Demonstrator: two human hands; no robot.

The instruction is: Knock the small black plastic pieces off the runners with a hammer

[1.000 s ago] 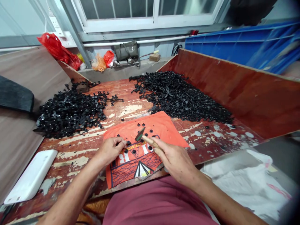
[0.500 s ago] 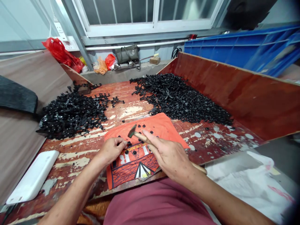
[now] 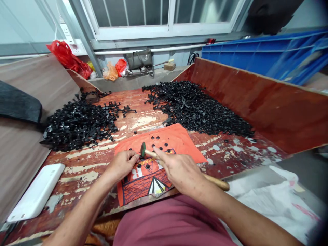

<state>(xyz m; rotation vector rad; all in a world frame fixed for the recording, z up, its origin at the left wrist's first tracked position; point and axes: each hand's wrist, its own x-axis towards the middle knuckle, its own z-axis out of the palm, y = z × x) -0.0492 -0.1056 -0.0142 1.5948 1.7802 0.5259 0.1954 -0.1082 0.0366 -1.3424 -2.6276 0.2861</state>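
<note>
My right hand (image 3: 180,171) is closed round the wooden handle of a small hammer (image 3: 151,153), the handle's end sticking out behind the wrist. The hammer's head is low over the orange printed cloth (image 3: 184,140), right by the fingertips of my left hand (image 3: 125,164). Those left fingers are pinched together at the cloth; whatever is between them is too small or hidden to make out. Several small round black parts (image 3: 148,166) lie scattered on the cloth around the hammer.
A heap of black plastic pieces (image 3: 79,123) lies at left, a larger heap (image 3: 200,109) at back right. A white power bank-like case (image 3: 36,193) rests at front left. A wooden board (image 3: 256,99) walls the right side, with a blue crate (image 3: 238,56) behind it.
The hammer has come down and slightly left, its head now lower beside my left fingertips. My right hand has dipped with it, while my left hand stays in nearly the same place.
</note>
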